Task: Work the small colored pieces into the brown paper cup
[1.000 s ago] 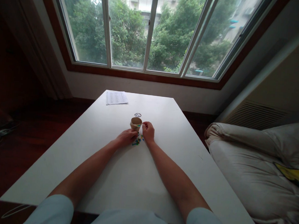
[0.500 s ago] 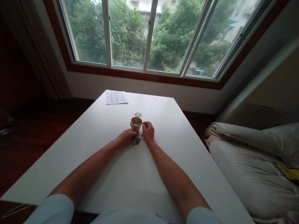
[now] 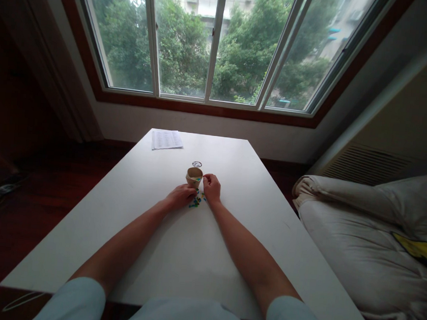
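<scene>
Brown cup (image 3: 192, 180) upright on the white desk (image 3: 198, 257), left-right centre, toward the far half; mouth faces up. A spot of blue and yellow shows at the right side of its rim; too small to identify.

Left hand (image 3: 181, 196): lies low at the left near side of the cup, fingers bent, tips at its lower wall. Whether they grip it or merely rest against it, cannot tell.

Right hand (image 3: 212, 186): just right of the cup, beside the rim. Fingers curled in, thumb and forefinger tips drawn close together; whether a piece is pinched between them, cannot tell.

Small coloured pieces (image 3: 196, 202), blue, green and yellow, lie scattered on the near side of the cup, between the hands. Count not readable at this size.

Dark-rimmed round item (image 3: 197, 164) flat on the desk just beyond the cup. Printed sheets (image 3: 166, 140) lie at the far left corner, well apart from both hands.

Surroundings: window (image 3: 214, 41) beyond the far edge, trees (image 3: 181, 49) outside. Pale sofa (image 3: 337, 234) to the right, yellow item (image 3: 417, 246) on it. Forearms bare below the light-coloured sleeves (image 3: 76, 302).
</scene>
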The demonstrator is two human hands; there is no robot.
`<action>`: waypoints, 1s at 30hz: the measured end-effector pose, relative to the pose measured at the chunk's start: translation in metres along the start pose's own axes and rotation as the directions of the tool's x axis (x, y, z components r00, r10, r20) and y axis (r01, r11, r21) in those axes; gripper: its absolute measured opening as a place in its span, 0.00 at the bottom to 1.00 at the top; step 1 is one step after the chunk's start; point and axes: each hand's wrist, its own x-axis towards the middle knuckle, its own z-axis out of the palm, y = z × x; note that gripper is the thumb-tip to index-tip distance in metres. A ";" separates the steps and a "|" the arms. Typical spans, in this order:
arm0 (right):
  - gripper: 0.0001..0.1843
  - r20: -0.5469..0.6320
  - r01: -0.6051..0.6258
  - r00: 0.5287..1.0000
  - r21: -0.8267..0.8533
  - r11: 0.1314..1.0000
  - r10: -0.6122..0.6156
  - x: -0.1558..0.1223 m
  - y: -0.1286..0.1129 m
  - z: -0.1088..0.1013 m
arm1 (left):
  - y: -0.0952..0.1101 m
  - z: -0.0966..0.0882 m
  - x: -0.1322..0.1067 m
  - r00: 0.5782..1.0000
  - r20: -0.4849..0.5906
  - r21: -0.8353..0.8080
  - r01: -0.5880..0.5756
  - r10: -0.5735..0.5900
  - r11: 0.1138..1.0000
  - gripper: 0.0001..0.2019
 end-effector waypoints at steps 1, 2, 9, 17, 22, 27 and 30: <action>0.11 -0.001 -0.003 1.000 -0.002 1.000 0.003 0.000 0.000 0.000 | 0.000 0.000 0.000 1.000 -0.003 -0.002 0.002 -0.002 1.000 0.11; 0.11 -0.001 -0.004 1.000 -0.004 1.000 0.004 0.000 0.000 0.000 | 0.000 0.000 0.000 1.000 -0.004 -0.003 0.004 -0.004 1.000 0.11; 0.12 0.003 0.003 1.000 0.007 1.000 -0.003 0.000 0.000 0.000 | -0.004 0.003 0.000 0.999 -0.026 0.003 -0.037 0.037 0.999 0.09; 0.11 0.002 0.004 1.000 -0.002 1.000 -0.004 0.000 0.001 0.001 | -0.005 0.004 0.000 0.999 -0.028 0.010 -0.026 0.026 1.000 0.08; 0.12 -0.001 0.025 1.000 -0.005 1.000 -0.025 0.000 0.001 0.000 | -0.005 0.004 0.000 0.998 -0.031 0.019 -0.060 0.061 0.998 0.10; 0.12 0.001 0.003 1.000 -0.013 1.000 -0.003 0.000 0.002 0.001 | -0.004 0.004 0.001 0.998 -0.020 0.008 -0.053 0.053 0.999 0.09; 0.12 0.007 -0.004 1.000 -0.013 1.000 0.004 0.001 0.003 0.001 | -0.004 0.004 0.000 0.998 -0.019 0.010 -0.060 0.060 0.998 0.09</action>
